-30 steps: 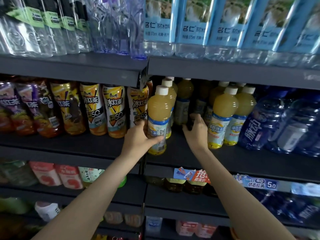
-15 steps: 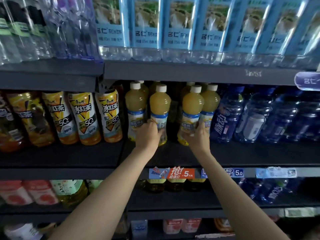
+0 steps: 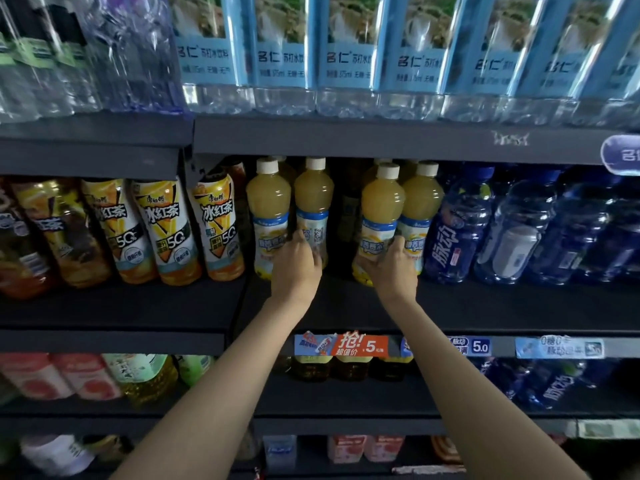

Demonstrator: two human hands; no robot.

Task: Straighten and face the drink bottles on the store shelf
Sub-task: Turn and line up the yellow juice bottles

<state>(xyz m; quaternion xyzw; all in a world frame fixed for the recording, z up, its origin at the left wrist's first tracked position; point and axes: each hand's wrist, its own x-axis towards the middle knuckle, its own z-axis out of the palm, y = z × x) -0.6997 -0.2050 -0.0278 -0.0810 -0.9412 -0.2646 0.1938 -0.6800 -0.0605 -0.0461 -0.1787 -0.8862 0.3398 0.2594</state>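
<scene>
Several yellow juice bottles with white caps stand on the dark middle shelf (image 3: 346, 310). My left hand (image 3: 296, 268) grips the lower part of the second juice bottle (image 3: 313, 202), which shows a QR code on its label. Beside it on the left stands another juice bottle (image 3: 268, 199). My right hand (image 3: 393, 268) holds the base of the third juice bottle (image 3: 382, 206), whose label faces front. A fourth juice bottle (image 3: 422, 199) stands just right of it. A dark gap separates the two pairs.
Iced tea bottles (image 3: 162, 230) lean at the left of the same shelf. Blue bottles (image 3: 460, 223) fill its right side. Clear water bottles with blue labels (image 3: 346, 53) line the shelf above. Price tags (image 3: 360, 346) hang on the shelf edge, with more drinks below.
The view has shifted right and closer. Both hands moved from the shelf board onto two juice bottles, which now stand further back in line with their neighbours.
</scene>
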